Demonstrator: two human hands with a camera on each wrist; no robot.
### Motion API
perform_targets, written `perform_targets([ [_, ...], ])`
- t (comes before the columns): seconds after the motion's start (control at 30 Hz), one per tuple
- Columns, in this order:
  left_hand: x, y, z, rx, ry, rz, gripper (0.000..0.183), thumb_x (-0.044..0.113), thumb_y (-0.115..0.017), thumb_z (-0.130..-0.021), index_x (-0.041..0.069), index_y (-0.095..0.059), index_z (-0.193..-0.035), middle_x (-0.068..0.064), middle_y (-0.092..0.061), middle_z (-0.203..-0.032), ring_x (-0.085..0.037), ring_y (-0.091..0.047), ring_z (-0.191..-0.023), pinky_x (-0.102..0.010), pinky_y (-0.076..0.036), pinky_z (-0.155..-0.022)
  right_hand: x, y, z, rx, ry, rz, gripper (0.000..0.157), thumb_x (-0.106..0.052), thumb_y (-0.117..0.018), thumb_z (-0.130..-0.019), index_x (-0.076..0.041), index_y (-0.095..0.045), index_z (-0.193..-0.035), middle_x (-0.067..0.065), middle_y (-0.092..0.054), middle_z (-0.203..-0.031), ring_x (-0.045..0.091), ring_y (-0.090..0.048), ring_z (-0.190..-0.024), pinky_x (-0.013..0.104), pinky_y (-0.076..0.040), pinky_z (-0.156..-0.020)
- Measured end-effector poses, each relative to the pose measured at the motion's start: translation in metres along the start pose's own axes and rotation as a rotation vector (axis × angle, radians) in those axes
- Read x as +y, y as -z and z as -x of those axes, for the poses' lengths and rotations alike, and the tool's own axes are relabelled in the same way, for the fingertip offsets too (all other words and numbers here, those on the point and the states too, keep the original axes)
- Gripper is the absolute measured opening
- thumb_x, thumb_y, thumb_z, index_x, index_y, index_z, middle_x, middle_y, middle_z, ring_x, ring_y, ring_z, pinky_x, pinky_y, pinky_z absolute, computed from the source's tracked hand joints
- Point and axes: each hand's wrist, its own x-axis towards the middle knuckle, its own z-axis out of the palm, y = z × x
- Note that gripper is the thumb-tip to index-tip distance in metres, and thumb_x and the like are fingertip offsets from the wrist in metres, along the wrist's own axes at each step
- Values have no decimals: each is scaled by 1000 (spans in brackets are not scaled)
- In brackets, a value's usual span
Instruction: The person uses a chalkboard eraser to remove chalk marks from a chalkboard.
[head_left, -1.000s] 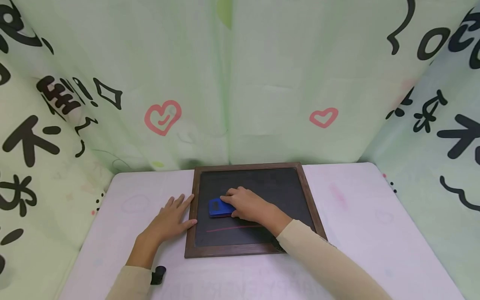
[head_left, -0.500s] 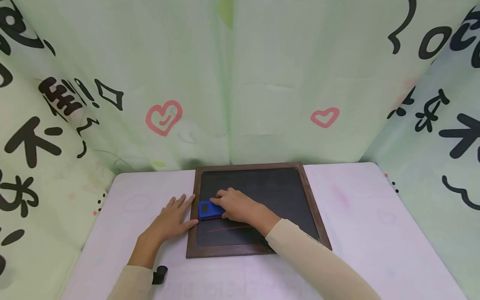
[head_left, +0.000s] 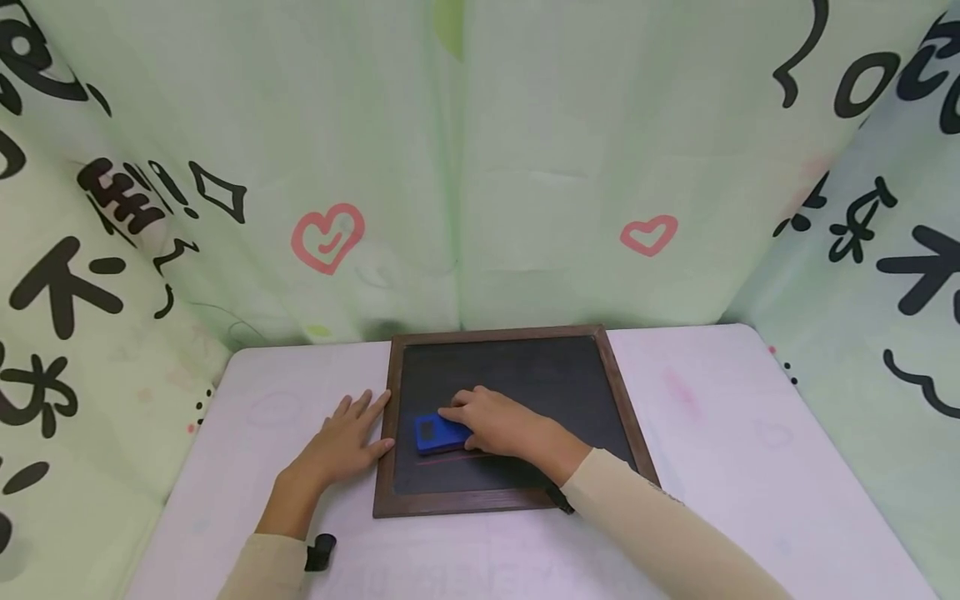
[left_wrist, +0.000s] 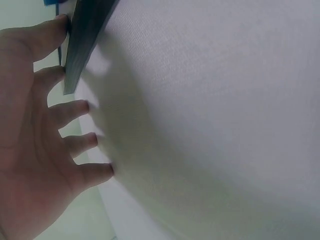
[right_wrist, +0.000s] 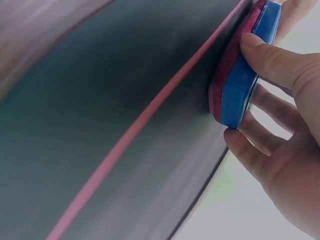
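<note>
A blackboard [head_left: 517, 367] in a brown wooden frame lies on the table. My right hand [head_left: 506, 425] grips a blue board eraser [head_left: 438, 433] by its sides, thumb on the near side. Its dark red felt [right_wrist: 232, 65] faces the board in the right wrist view. Just below the eraser runs a pink chalk line [right_wrist: 145, 115], partly hidden by the hand in the head view. Spread out beside the board, my left hand [head_left: 341, 446] touches the left side of the frame with thumb and index fingertip. The other left fingertips [left_wrist: 92, 140] reach down to the tabletop.
The white table [head_left: 720, 433] extends on both sides of the board. Behind it and at both sides hangs a pale green curtain [head_left: 525, 167] with black lettering and red hearts. A black strap [head_left: 321, 552] shows at the left wrist.
The right hand has slid the eraser left toward the frame, then back right and nearer, close to the pink line. The left hand has stayed at the frame.
</note>
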Motion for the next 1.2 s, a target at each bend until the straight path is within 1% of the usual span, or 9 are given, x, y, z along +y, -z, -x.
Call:
perform_targets([
  [0.2,0,-1,1,11,-10,-18,76,45,-60,-102,15,-28,-164,-27,-30,-166,-60,-21,-151,-82,-25,-110,16,-2,20,7,-16,-37,60,-26,-75,-96,-16,-54,-152,6,-59,-146,26,-58,-126,38,-53,-103],
  [0.5,-1,-1,1,19,-8,-16,76,45,-59,-102,15,-28,-165,-26,-29,-166,-59,-21,-151,-81,-25,-110,44,-4,53,46,-61,-121,62,-20,-79,-93,-10,-56,-149,12,-60,-144,31,-59,-125,43,-54,-100],
  [0.7,-1,0,1,21,-16,-12,75,44,-59,-103,14,-29,-164,-27,-30,-166,-60,-22,-151,-82,-25,-109,69,-8,79,85,-82,-126,62,-18,-80,-91,-6,-57,-147,16,-61,-140,36,-60,-124,46,-55,-100],
  [0.93,-1,-1,1,20,-18,-19,75,43,-59,-103,15,-28,-165,-27,-30,-166,-60,-22,-150,-82,-26,-109,95,-10,108,126,-137,-120,61,-18,-81,-90,-4,-60,-145,18,-62,-137,38,-61,-123,51,-55,-100],
  [1.2,-2,-3,0,21,-12,-14,75,44,-60,-102,16,-28,-165,-26,-29,-166,-59,-21,-151,-82,-25,-109,114,-14,130,146,-185,-159,61,-17,-83,-88,-3,-61,-143,19,-63,-135,39,-62,-123,52,-55,-99],
])
